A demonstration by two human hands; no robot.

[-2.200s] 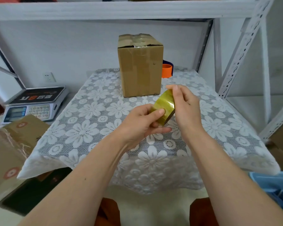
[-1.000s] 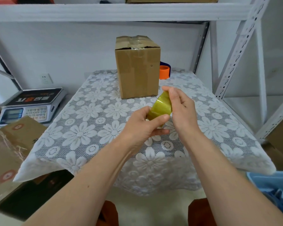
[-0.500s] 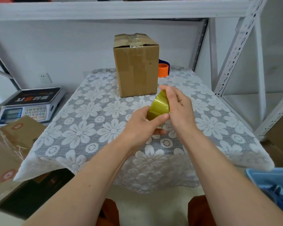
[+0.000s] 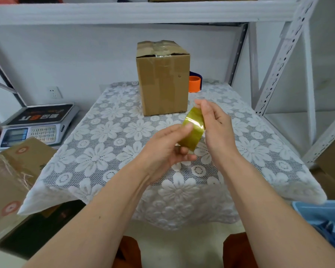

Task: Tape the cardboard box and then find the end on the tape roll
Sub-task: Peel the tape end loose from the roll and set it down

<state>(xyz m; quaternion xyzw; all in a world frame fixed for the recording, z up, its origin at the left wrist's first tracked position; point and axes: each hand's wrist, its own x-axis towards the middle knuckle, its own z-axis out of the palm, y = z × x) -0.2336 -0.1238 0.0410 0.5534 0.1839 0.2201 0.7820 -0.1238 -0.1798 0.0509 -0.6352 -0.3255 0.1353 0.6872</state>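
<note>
We cannot make out the loose end on the tape roll [image 4: 192, 130], and our fingers hide part of it. An orange object [image 4: 194, 84] is half hidden behind the cardboard box [image 4: 162, 80] (taped across its top), which stands at the far side of the table [image 4: 104, 147]. Our left hand [image 4: 166, 149] curls round the roll from below; our right hand [image 4: 215, 124] grips its upper edge, above the tablecloth. The writing on the scale [image 4: 37, 124] is too blurred to read.
</note>
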